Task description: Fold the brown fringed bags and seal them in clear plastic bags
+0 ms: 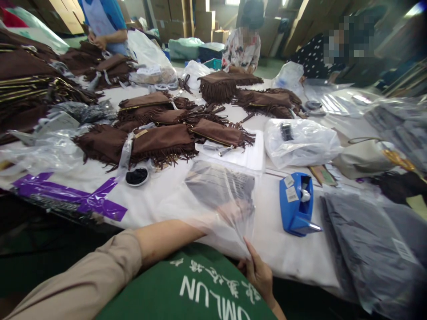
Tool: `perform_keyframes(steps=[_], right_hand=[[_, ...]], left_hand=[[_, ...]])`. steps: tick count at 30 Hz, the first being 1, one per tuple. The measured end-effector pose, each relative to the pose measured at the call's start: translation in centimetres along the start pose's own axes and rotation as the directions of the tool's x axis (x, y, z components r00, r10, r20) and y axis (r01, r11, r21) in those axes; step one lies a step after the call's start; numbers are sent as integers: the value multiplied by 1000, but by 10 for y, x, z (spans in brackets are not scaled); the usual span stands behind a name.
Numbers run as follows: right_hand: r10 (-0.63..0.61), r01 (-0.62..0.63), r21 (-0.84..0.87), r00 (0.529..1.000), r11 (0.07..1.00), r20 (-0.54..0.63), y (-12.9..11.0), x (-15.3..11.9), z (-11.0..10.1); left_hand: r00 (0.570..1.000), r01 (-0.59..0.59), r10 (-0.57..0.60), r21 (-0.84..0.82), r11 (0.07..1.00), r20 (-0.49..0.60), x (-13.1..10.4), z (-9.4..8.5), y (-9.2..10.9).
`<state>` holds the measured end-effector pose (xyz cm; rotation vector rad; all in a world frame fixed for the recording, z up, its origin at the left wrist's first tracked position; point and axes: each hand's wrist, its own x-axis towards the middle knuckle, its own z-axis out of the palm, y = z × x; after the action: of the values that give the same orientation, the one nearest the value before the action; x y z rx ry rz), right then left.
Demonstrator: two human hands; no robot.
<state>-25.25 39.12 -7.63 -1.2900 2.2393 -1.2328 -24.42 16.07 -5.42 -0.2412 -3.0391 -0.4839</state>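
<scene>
A clear plastic bag [207, 213] lies in front of me with a dark fringed pouch [220, 180] inside it. My left hand [233, 210] reaches into the bag's mouth and closes on the near, fringed edge of the pouch; its fingers look hazy through the film. Lower right, my right hand [258, 270] pinches the rim of the plastic bag between thumb and fingers. Just beyond the bag, several brown fringed pouches [163, 141] with gold zips lie in a loose heap. Under the nearer ones is a stack of white sheets or flat bags [250, 153].
To the right stands a blue tape dispenser [289, 206], beside grey plastic-wrapped goods [373, 240]. A filled white plastic bag [300, 141] sits behind it. On the left are a small dish of black material [136, 177] and purple tape [66, 193]. Co-workers [242, 49] work across the table.
</scene>
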Motion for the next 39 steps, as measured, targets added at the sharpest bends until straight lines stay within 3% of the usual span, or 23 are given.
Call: perform_keyframes(steps=[3,5,7,9,12,16,19,22,23,25,27,29,32,34,36,39], right_hand=[[67,-70,-32,994,997,-90,-2,-3,-3],[7,-21,-104,991,994,-135,0,-1,-6],[-101,70,-190,982,979,-158,3,4,-9],[-185,138,-268,970,953,-156,6,10,-12],[-272,237,-323,960,916,-68,11,18,-13],[-360,348,-328,933,878,24,16,19,-12],[-331,319,-313,943,894,16,15,20,-9],[-294,294,-260,955,920,39,8,29,-8],[-278,279,-249,960,928,38,6,34,-8],[-258,255,-253,966,933,24,2,43,-10],[-282,280,-277,959,919,35,2,51,-15],[-351,364,-288,931,886,98,6,54,-22],[-439,500,-266,861,824,258,14,53,-32],[-448,539,-248,826,805,343,18,52,-34],[-421,531,-229,817,816,395,18,50,-31],[-344,456,-213,844,864,412,15,51,-24]], left_hand=[[999,-46,46,-35,998,7,-43,-16,9],[995,-93,91,-58,994,-35,-81,-29,10],[995,-60,57,-33,998,-78,-111,-39,1],[996,2,-1,7,1000,-85,-124,-41,-13],[994,75,-72,27,997,-85,-116,-31,-30],[963,170,-164,11,985,-215,-108,-17,-24],[961,58,-70,-53,997,-266,-141,-24,-5],[973,-159,136,-116,980,-184,-193,-46,11],[976,-167,149,-106,980,-160,-207,-55,14],[986,-40,36,-21,999,-161,-225,-69,13],[963,193,-174,77,978,-205,-230,-74,5],[930,315,-282,116,942,-237,-228,-73,-8],[942,264,-239,77,961,-237,-229,-65,-24],[969,193,-186,32,981,-163,-232,-60,-29],[984,168,-168,-9,986,-54,-235,-57,-30],[977,210,-209,-14,978,48,-232,-53,-29]])
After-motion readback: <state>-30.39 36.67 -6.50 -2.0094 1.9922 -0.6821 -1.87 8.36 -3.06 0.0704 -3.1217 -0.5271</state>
